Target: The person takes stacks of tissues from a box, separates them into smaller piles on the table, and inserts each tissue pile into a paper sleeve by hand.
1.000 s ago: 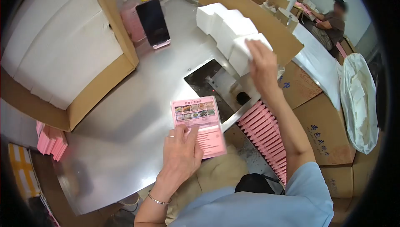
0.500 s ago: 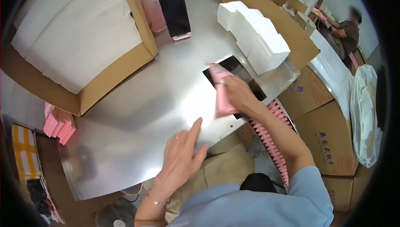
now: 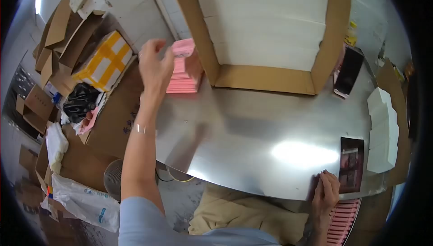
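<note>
My left hand is raised at the left, beside a stack of pink printed packets on the metal table. Its thumb stands apart from the bent fingers, and nothing shows between them. My right hand rests at the table's front edge with its fingers curled together and no object visible in them. Just right of it is a dark rectangular opening in the tabletop. Below, rows of pink packets show in a container under the table edge.
A large cardboard box of white folded paper stands at the back. A phone leans on a stand to its right. White paper stacks line the right side. Left are a yellow-taped box, a black bag and a fan.
My view has turned left. My left hand has moved up and left to the pink stack. My right hand has let go of the pink packet and sits by the opening, at the table edge.
</note>
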Available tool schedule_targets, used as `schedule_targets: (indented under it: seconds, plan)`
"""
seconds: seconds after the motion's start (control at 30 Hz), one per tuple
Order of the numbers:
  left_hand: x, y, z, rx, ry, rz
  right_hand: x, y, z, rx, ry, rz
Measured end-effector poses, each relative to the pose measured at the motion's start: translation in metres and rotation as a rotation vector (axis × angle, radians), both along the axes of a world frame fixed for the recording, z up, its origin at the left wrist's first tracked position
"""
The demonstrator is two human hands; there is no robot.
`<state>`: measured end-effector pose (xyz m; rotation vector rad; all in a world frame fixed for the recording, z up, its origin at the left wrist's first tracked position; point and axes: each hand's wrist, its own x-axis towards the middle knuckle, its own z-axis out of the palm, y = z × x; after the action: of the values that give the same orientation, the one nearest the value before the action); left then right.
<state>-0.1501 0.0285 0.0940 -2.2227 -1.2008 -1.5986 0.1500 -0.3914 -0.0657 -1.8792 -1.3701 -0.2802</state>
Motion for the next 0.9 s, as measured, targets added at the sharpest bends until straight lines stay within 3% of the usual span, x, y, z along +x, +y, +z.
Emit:
schedule_targets:
  seconds: [0.1,0.17,0.3,0.43,0.5,0.6,0.7,0.73,0.8,0.83,0.9]
  plan:
    - [-0.005,0.087,0.005,-0.54,0.445,0.332,-0.011,0.012,-0.005,-0.04,-0.073,-0.053]
    - [0.007,0.116,0.001,-0.86,0.542,0.398,-0.015,0.014,-0.004,-0.054,-0.074,-0.092]
    - [0.01,0.175,-0.051,-0.879,0.538,0.338,-0.012,0.009,-0.004,-0.075,-0.071,-0.107]
    - [0.007,0.194,-0.05,-1.019,0.717,0.353,-0.014,0.011,-0.004,-0.043,-0.051,-0.096]
    - [0.006,0.179,-0.028,-1.126,0.701,0.236,-0.013,0.011,-0.005,-0.037,-0.078,-0.117]
    - [-0.012,0.181,-0.033,-1.067,0.53,0.172,-0.013,0.011,-0.006,-0.018,-0.079,-0.093]
    - [-0.026,0.124,-0.007,-1.103,0.439,0.02,-0.012,0.008,-0.005,-0.022,-0.087,-0.067]
    - [-0.038,0.105,-0.014,-0.979,0.368,0.097,-0.011,0.009,-0.006,-0.013,-0.084,-0.057]
    - [-0.051,0.048,-0.012,-1.011,0.437,-0.008,-0.01,0.011,-0.007,0.017,-0.092,-0.054]
    - [-0.048,0.013,-0.024,-0.858,0.631,0.151,-0.011,0.011,-0.009,0.034,-0.107,-0.046]
    - [-0.018,-0.057,-0.055,-0.876,0.616,0.128,-0.008,0.012,-0.013,0.043,-0.112,-0.034]
